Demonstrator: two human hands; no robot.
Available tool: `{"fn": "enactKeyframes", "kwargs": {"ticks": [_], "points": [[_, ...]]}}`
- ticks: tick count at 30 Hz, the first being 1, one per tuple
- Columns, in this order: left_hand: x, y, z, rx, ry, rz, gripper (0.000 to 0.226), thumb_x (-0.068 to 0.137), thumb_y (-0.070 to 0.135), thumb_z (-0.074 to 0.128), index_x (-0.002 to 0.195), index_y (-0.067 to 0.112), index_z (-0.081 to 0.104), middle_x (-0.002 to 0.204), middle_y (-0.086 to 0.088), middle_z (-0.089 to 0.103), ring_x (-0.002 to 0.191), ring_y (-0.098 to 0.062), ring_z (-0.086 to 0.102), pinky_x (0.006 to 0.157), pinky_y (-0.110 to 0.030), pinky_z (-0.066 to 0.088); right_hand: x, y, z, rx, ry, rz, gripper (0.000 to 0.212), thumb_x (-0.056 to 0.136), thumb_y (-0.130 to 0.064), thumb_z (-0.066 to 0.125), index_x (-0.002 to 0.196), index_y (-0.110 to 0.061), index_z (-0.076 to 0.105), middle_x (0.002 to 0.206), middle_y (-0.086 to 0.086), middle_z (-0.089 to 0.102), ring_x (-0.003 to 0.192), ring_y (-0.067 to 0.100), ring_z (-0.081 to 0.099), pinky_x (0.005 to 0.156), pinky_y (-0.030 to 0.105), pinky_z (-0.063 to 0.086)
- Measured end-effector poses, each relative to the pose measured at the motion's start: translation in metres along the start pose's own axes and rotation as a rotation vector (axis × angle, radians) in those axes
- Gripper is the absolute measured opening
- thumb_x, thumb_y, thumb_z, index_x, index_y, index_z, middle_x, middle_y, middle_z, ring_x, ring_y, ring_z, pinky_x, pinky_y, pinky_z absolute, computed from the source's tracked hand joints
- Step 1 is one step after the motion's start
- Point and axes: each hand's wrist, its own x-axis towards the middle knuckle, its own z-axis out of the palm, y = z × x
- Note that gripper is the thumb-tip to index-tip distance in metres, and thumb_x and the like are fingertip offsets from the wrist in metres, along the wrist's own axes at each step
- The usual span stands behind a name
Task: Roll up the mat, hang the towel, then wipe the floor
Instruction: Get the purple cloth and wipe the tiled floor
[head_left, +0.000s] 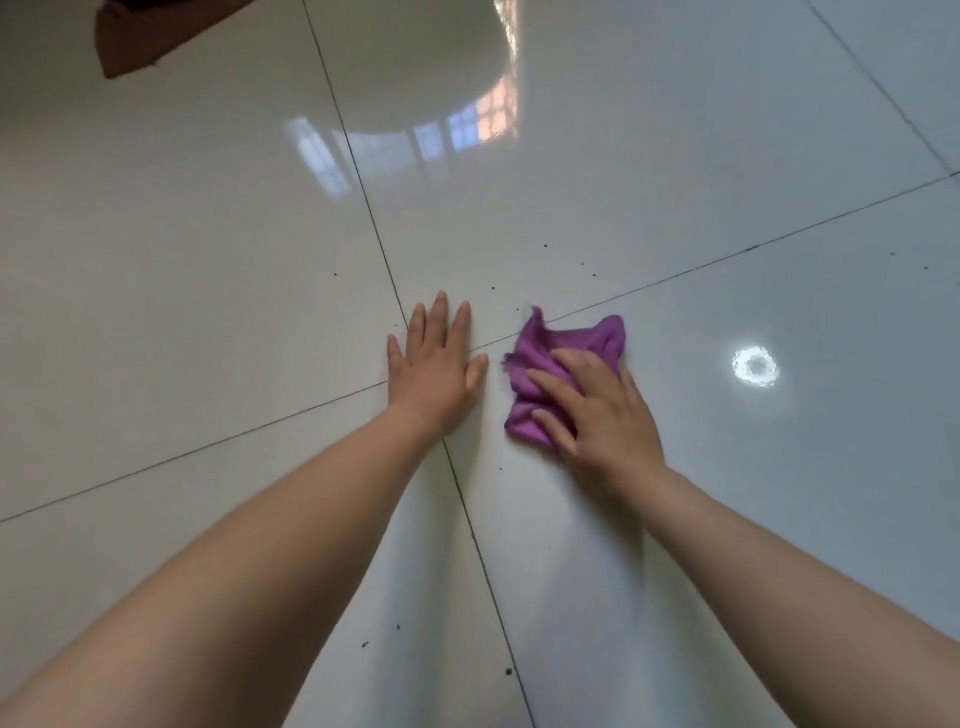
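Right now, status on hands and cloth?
Left hand flat on glossy white tiled floor. Right hand pressing crumpled purple cloth down. Small dark specks ahead, nothing blocking.

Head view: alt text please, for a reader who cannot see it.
A person's right hand presses a crumpled purple cloth onto a glossy pale tiled floor, while the left hand rests flat on the tiles beside it. Small dark specks dot the floor nearby.
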Motion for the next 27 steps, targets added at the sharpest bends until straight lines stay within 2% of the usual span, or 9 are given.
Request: {"fn": "enactKeyframes", "kwargs": {"ticks": [2,4,10,12,17,19,21,23,27], "points": [[-0.021,0.002,0.005,0.032,-0.029,0.023,0.062,0.098,0.045,0.028,0.149,0.028,-0.003,0.158,0.004,-0.013,0.145,-0.019,-0.012,0.115,-0.05,0.0,-0.034,0.014,-0.005,0.004,-0.044,-0.134,0.04,0.089,-0.045,0.046,0.117,-0.022,0.062,0.123,0.009,0.057,0.114,0.027,0.051,0.098,0.045,0.04],[-0.043,0.007,0.012,0.075,-0.061,0.05,0.063,0.098,0.046,0.026,0.149,0.028,-0.004,0.157,0.004,-0.015,0.144,-0.019,-0.013,0.116,-0.05,0.001,-0.058,0.04,-0.017,0.021,-0.008,-0.094,0.038,0.09,-0.043,0.046,0.116,-0.022,0.063,0.123,0.009,0.058,0.113,0.027,0.053,0.096,0.044,0.041],[-0.098,0.047,0.039,0.108,-0.159,0.051,0.067,0.097,0.05,0.024,0.148,0.026,-0.013,0.155,0.006,-0.024,0.143,-0.02,-0.021,0.114,-0.054,-0.001,-0.09,0.076,-0.043,0.052,0.103,0.431,0.047,0.086,-0.044,0.037,0.122,-0.023,0.057,0.131,0.008,0.049,0.122,0.029,0.044,0.104,0.049,0.028],[-0.107,0.056,0.046,0.116,-0.185,0.043,0.07,0.096,0.052,0.024,0.147,0.025,-0.015,0.154,0.004,-0.027,0.142,-0.022,-0.024,0.113,-0.056,-0.002,-0.114,0.058,-0.037,0.037,0.095,0.354,0.044,0.087,-0.043,0.039,0.121,-0.023,0.058,0.13,0.007,0.05,0.12,0.028,0.045,0.1,0.046,0.03],[-0.109,0.054,0.049,0.143,-0.184,0.05,0.072,0.095,0.054,0.025,0.147,0.025,-0.015,0.154,0.002,-0.027,0.142,-0.023,-0.023,0.112,-0.058,0.001,-0.181,0.055,-0.024,0.019,0.036,-0.109,0.033,0.092,-0.041,0.042,0.116,-0.025,0.059,0.124,0.006,0.056,0.114,0.026,0.05,0.096,0.043,0.037],[-0.109,0.053,0.05,0.149,-0.181,0.053,0.072,0.094,0.055,0.024,0.147,0.025,-0.015,0.154,0.002,-0.027,0.142,-0.023,-0.023,0.113,-0.058,0.001,-0.187,0.07,-0.03,-0.015,0.118,0.086,0.033,0.09,-0.037,0.044,0.115,-0.022,0.061,0.124,0.008,0.056,0.113,0.027,0.051,0.096,0.043,0.036],[-0.109,0.054,0.05,0.144,-0.177,0.053,0.073,0.094,0.055,0.024,0.147,0.025,-0.015,0.154,0.002,-0.027,0.142,-0.023,-0.023,0.113,-0.058,0.002,-0.181,0.074,-0.038,-0.034,0.245,0.553,0.037,0.089,-0.034,0.04,0.117,-0.019,0.06,0.126,0.011,0.052,0.115,0.03,0.048,0.094,0.045,0.036],[-0.109,0.055,0.05,0.143,-0.174,0.052,0.073,0.094,0.055,0.024,0.147,0.025,-0.015,0.154,0.002,-0.027,0.142,-0.023,-0.023,0.113,-0.058,0.002,-0.171,0.059,-0.036,-0.033,0.312,0.782,0.04,0.089,-0.033,0.038,0.119,-0.018,0.058,0.13,0.012,0.05,0.119,0.031,0.045,0.094,0.049,0.038],[-0.11,0.055,0.048,0.145,-0.178,0.056,0.073,0.095,0.054,0.025,0.147,0.023,-0.016,0.154,0.001,-0.027,0.142,-0.024,-0.023,0.113,-0.058,0.001,-0.17,0.023,-0.019,-0.081,0.2,0.498,0.039,0.088,-0.037,0.039,0.118,-0.022,0.058,0.127,0.008,0.055,0.119,0.026,0.044,0.093,0.048,0.043]]}}
